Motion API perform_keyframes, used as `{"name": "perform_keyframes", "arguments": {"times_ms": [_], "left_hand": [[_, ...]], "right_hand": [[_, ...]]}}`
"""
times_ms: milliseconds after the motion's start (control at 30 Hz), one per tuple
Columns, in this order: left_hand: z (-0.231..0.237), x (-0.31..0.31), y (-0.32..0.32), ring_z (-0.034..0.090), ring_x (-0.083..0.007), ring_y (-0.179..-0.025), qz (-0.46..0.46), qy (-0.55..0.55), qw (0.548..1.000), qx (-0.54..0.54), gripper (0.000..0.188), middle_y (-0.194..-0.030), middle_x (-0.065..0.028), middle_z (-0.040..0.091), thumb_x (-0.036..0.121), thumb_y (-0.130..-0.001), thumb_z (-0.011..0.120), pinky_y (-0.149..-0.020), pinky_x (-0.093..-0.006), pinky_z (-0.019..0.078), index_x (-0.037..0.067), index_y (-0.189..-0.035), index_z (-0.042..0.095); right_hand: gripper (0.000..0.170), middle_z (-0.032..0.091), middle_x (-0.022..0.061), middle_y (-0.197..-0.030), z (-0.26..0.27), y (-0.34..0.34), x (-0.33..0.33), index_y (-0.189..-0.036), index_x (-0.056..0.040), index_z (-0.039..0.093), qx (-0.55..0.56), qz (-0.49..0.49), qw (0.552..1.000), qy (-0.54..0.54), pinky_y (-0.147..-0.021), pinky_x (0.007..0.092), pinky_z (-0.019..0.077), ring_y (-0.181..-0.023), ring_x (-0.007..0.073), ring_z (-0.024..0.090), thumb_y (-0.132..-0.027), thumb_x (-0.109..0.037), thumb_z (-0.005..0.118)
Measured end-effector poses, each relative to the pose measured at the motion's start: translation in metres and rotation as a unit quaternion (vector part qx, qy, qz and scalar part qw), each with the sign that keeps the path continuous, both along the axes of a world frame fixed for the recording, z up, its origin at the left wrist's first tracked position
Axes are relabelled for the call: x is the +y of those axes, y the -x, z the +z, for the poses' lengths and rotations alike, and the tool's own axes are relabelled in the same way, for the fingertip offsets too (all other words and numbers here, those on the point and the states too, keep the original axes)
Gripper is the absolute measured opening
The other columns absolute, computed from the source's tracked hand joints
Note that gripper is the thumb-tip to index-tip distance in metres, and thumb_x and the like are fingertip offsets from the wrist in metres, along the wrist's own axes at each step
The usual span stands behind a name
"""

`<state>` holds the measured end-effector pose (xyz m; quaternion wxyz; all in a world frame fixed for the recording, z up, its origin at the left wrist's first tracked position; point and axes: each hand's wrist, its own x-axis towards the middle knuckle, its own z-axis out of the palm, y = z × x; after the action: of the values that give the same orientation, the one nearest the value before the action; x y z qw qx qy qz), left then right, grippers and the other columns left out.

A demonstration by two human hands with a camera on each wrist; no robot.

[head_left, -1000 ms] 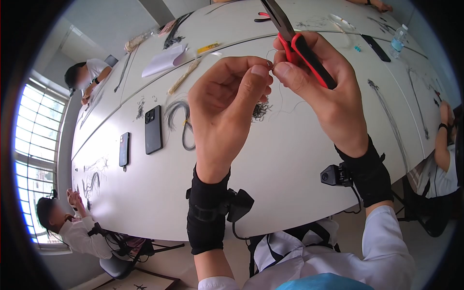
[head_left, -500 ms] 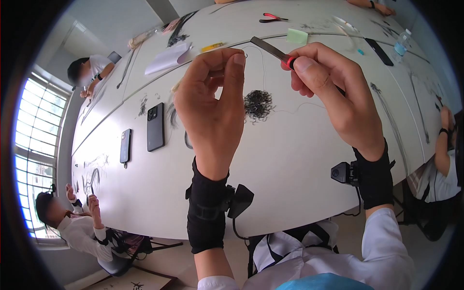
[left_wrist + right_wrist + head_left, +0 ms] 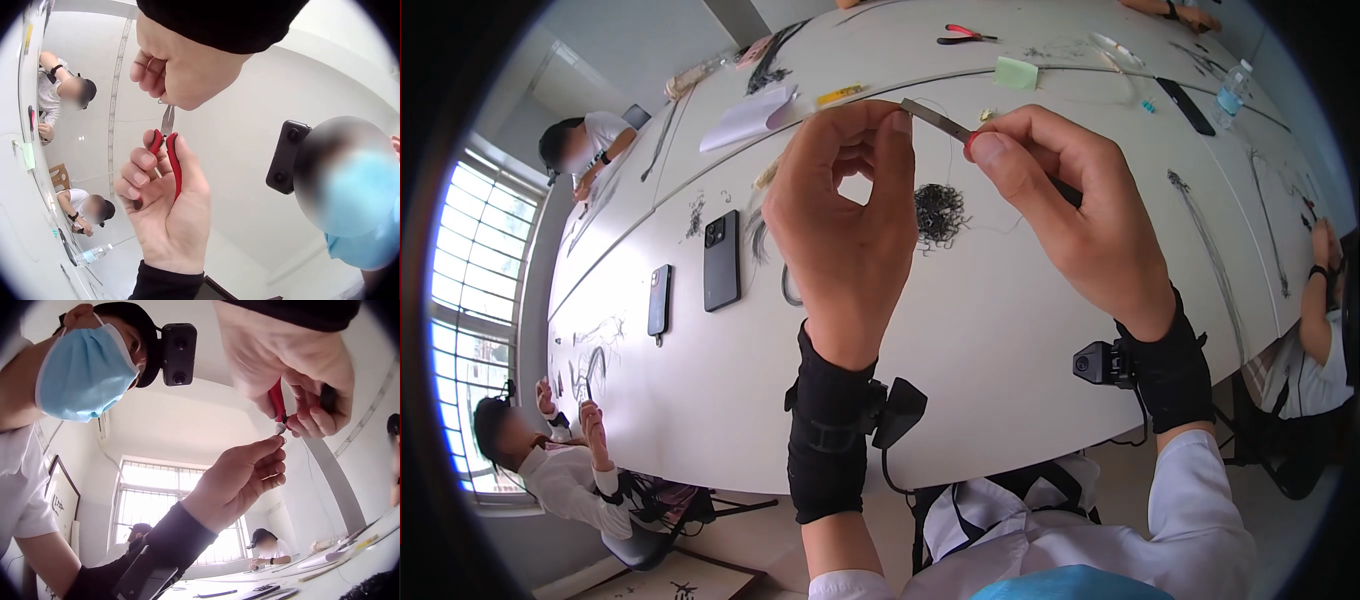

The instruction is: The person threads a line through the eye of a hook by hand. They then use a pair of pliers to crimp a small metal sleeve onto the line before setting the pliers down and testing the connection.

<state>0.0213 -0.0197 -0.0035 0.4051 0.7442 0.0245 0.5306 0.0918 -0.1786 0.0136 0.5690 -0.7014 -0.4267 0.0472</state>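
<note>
In the head view my left hand (image 3: 840,200) pinches a tiny piece between thumb and forefinger; in the right wrist view it looks like a small wire loop (image 3: 284,441). My right hand (image 3: 1085,190) grips pliers (image 3: 937,119) with red and black handles (image 3: 176,169). Their narrow metal nose points at the left fingertips, right at the small loop. The palm of the right hand hides much of the handles in the head view. Beyond the hands, a pile of short dark curled pieces (image 3: 941,215) lies on the table, with a fine thread near it.
On the white table (image 3: 980,390) lie a large phone (image 3: 721,262), a smaller phone (image 3: 659,302), white paper (image 3: 747,118), a green note (image 3: 1015,74) and another pair of pliers (image 3: 967,36). A water bottle (image 3: 1231,92) stands at the right. Other people sit around the edges.
The hands first parted, uncovering the pile, and the pliers turned from pointing up and away to pointing left. Now the right hand has brought their nose back to the left fingertips.
</note>
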Motion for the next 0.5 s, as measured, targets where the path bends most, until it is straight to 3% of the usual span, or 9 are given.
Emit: {"name": "perform_keyframes", "arguments": {"times_ms": [233, 300, 433, 500], "left_hand": [[0.004, -0.002, 0.004, 0.062, -0.0095, -0.067, -0.013, 0.013, 1.0, 0.022, 0.008, -0.077, -0.0055, 0.069, 0.004, -0.09, 0.07, -0.068, -0.0231, 0.052, -0.003, -0.09, 0.067], [0.005, -0.001, 0.005, 0.061, -0.0094, -0.067, -0.019, 0.018, 0.999, 0.031, 0.01, -0.077, -0.0051, 0.068, 0.006, -0.091, 0.07, -0.068, -0.0227, 0.0513, -0.004, -0.091, 0.067], [0.008, -0.001, 0.009, 0.061, -0.0101, -0.067, -0.147, 0.199, 0.966, 0.07, 0.017, -0.078, -0.0053, 0.067, 0.012, -0.093, 0.071, -0.064, -0.024, 0.0498, -0.005, -0.095, 0.069], [0.01, -0.006, 0.011, 0.062, -0.0119, -0.068, -0.211, 0.266, 0.936, 0.092, 0.02, -0.078, -0.0068, 0.067, 0.015, -0.093, 0.072, -0.062, -0.0275, 0.0498, -0.004, -0.1, 0.07]], "right_hand": [[0.034, 0.051, -0.0055, -0.072, -0.003, 0.001, 0.002, -0.101, 0.002, 0.065, -0.003, -0.016, 1.0, -0.021, -0.059, 0.0201, 0.0327, -0.066, 0.002, 0.041, -0.103, -0.031, 0.057], [0.033, 0.056, -0.0007, -0.07, 0.001, 0.0, 0.001, -0.097, 0.0034, 0.066, 0.008, -0.015, 1.0, -0.002, -0.059, 0.0219, 0.0385, -0.064, 0.0049, 0.048, -0.1, -0.029, 0.062], [0.033, 0.063, 0.0008, -0.076, 0.002, -0.007, 0.002, -0.101, 0.0024, 0.067, 0.106, 0.052, 0.992, -0.043, -0.066, 0.0219, 0.0443, -0.072, 0.0061, 0.056, -0.097, -0.03, 0.066], [0.031, 0.064, 0.0005, -0.082, -0.001, -0.003, 0.007, -0.106, 0.0006, 0.067, 0.133, 0.027, 0.988, -0.08, -0.071, 0.022, 0.046, -0.077, 0.0065, 0.058, -0.095, -0.029, 0.068]]}}
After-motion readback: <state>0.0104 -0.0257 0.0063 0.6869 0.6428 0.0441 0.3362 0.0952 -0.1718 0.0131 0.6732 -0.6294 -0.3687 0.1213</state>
